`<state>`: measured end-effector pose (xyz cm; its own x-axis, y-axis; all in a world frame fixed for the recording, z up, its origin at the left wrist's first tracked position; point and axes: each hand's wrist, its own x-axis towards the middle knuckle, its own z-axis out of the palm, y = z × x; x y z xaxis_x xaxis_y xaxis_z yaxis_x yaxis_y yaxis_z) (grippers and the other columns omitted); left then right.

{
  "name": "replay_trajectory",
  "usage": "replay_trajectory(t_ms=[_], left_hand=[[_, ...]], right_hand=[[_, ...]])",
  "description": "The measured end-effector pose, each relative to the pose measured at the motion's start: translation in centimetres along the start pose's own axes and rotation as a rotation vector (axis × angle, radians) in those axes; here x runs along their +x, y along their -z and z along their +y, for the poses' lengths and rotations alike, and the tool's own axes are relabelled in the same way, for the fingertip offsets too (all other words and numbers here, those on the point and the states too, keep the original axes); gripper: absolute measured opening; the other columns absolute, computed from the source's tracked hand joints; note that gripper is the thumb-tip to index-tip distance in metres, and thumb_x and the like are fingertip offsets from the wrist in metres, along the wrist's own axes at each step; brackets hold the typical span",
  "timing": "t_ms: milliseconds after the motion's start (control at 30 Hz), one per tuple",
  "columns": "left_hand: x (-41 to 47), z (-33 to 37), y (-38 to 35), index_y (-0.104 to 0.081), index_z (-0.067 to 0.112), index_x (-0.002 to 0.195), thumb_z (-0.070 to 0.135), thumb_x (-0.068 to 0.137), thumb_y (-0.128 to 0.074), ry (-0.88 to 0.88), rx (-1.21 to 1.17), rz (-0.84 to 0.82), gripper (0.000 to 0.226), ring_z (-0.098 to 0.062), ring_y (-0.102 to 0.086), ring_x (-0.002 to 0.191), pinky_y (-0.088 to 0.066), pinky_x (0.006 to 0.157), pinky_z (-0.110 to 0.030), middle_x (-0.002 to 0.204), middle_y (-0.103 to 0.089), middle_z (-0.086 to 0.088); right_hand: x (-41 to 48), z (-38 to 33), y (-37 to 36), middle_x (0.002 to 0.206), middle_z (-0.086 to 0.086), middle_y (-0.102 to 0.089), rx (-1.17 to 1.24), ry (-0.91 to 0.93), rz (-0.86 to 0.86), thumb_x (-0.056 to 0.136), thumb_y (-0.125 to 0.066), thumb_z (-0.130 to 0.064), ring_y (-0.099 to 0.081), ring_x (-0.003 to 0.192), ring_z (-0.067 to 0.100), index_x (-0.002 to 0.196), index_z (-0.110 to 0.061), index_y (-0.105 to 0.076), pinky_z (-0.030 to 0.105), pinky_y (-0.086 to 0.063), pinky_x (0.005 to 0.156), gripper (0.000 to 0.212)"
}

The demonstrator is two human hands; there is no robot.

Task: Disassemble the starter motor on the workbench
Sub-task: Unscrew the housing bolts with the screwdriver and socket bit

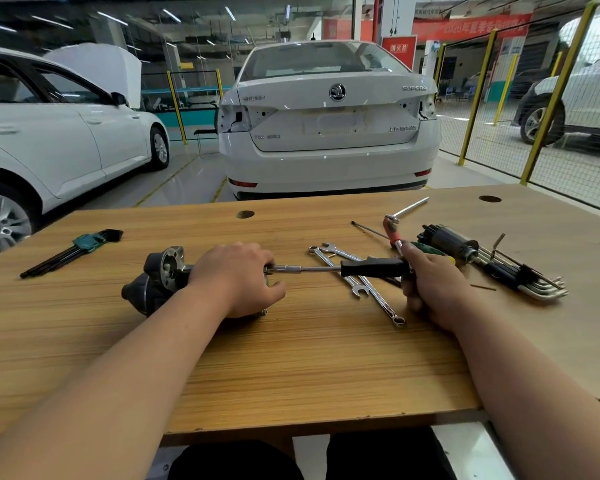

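Note:
The dark starter motor (156,278) lies on its side on the wooden workbench (291,358), left of centre. My left hand (239,278) grips its body and covers most of the right end. A nut driver with a black handle (373,267) runs level from the motor's end toward the right, its socket tip at the motor by my left fingers. My right hand (430,289) holds the end of that handle, fingers curled round it. A removed black cylindrical part (449,242) lies at the right rear of the bench.
Two combination wrenches (357,282) lie crossed under the driver. A red-handled screwdriver (390,232), an L-shaped socket wrench (409,207) and a hex key set (523,275) sit at the right. Another hex key set (73,249) lies far left. White cars stand behind the bench.

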<state>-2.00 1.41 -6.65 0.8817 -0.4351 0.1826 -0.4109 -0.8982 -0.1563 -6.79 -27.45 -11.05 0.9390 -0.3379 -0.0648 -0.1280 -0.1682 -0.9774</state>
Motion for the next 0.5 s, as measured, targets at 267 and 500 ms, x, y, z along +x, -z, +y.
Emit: replay_trajectory(t_ms=[267, 500], left_hand=[[-0.12, -0.16, -0.13, -0.055, 0.036, 0.115, 0.07, 0.076, -0.036, -0.004, -0.023, 0.023, 0.055, -0.011, -0.048, 0.091, -0.036, 0.069, -0.032, 0.108, -0.057, 0.012], [0.05, -0.26, -0.14, -0.051, 0.037, 0.126, 0.071, 0.076, -0.034, -0.015, -0.013, -0.014, 0.063, -0.015, -0.052, 0.107, -0.038, 0.076, -0.035, 0.119, -0.056, 0.011]], right_hand=[[-0.49, 0.22, 0.24, 0.068, 0.004, -0.069, 0.114, 0.126, -0.11, 0.096, -0.059, -0.031, -0.06, 0.056, 0.015, 0.1, -0.022, -0.066, 0.027, -0.05, 0.055, 0.012], [-0.29, 0.4, 0.45, 0.094, 0.013, -0.065, 0.125, 0.14, -0.169, 0.076, -0.071, -0.014, -0.068, 0.068, 0.018, 0.073, -0.035, -0.067, 0.029, -0.054, 0.062, 0.022]])
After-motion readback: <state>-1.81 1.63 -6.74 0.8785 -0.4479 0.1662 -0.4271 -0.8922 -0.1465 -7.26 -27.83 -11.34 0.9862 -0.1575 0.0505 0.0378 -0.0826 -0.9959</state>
